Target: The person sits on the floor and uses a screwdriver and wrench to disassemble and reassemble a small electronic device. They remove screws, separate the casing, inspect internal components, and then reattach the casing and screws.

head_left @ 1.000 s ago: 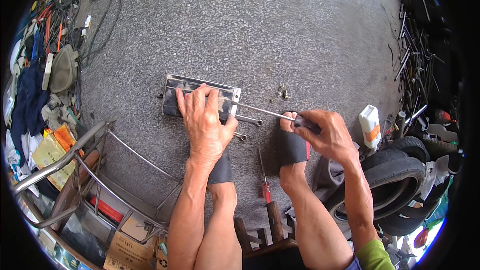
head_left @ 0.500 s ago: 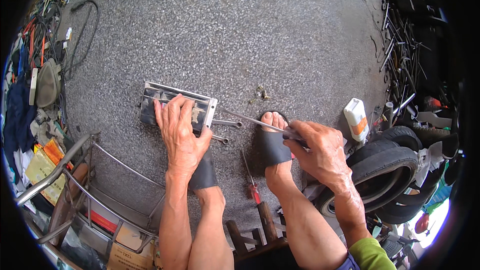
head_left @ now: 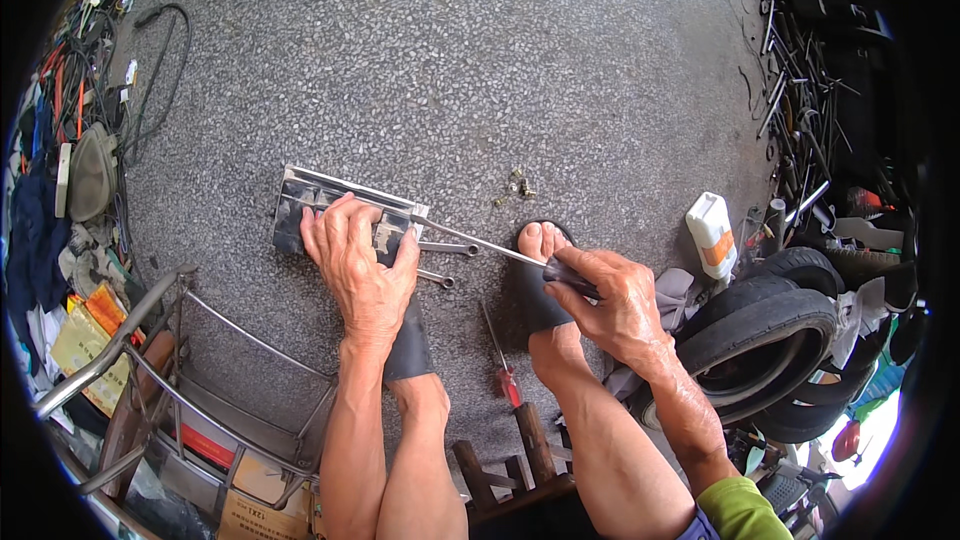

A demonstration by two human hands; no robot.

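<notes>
A black block in a silver metal frame [head_left: 298, 202] rests on the floor by my left foot. My left hand [head_left: 362, 265] is closed over it, fingers bent on its top and thumb at its right end. My right hand [head_left: 612, 300] grips the dark handle of a screwdriver [head_left: 490, 245]. The shaft slants leftward, its tip at the right end of the frame; whether the tip sits in a screw is too small to tell. Two spanners [head_left: 455, 249] stick out beside the block, partly hidden by it and my left hand. Several small brassy metal pieces [head_left: 516, 186] lie beyond my right foot.
Between my feet lies a red-handled screwdriver [head_left: 510, 385] near a wooden stool [head_left: 537, 440]. At right are a white bottle [head_left: 711, 235], tyres [head_left: 765, 345] and a heap of metal tools [head_left: 805, 130]. A metal tube rack [head_left: 150, 305] and cables [head_left: 185, 50] are at left.
My right hand has moved left with the screwdriver, bringing its tip onto the frame's right end. The block and my left hand have shifted slightly left.
</notes>
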